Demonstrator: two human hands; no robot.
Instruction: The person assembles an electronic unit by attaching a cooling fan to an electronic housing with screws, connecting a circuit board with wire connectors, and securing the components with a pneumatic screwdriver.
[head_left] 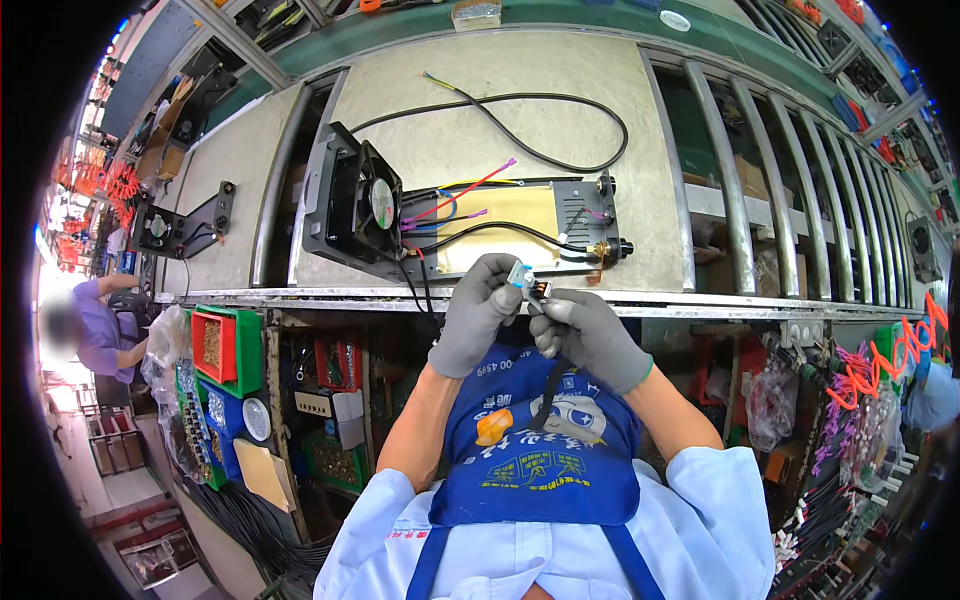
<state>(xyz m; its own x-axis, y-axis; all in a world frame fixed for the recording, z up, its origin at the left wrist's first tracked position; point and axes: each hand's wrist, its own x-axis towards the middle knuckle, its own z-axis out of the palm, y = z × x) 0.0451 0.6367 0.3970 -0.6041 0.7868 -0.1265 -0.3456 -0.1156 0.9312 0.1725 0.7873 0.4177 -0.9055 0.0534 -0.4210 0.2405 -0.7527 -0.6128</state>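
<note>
My left hand [478, 312], in a grey glove, pinches a small whitish piece with blue on it [521, 275]. Close against it, my gloved right hand [597, 335] grips a small black part with copper-coloured contacts [541, 289]; its exact kind is too small to make out. A dark strip or cable [548, 388] hangs below the fingers in front of the apron. Just beyond both hands lies a dark metal chassis [585, 225] with a black fan [380, 203] standing at its left end. Red, blue, yellow and black wires cross the chassis.
A loose black cable [625, 130] loops over the metal worktop [420, 60]. Rollers [730, 180] run off to the right. At lower left stand a red bin [212, 345] and a blue bin [225, 410] of small parts. Another person [100, 325] is at far left.
</note>
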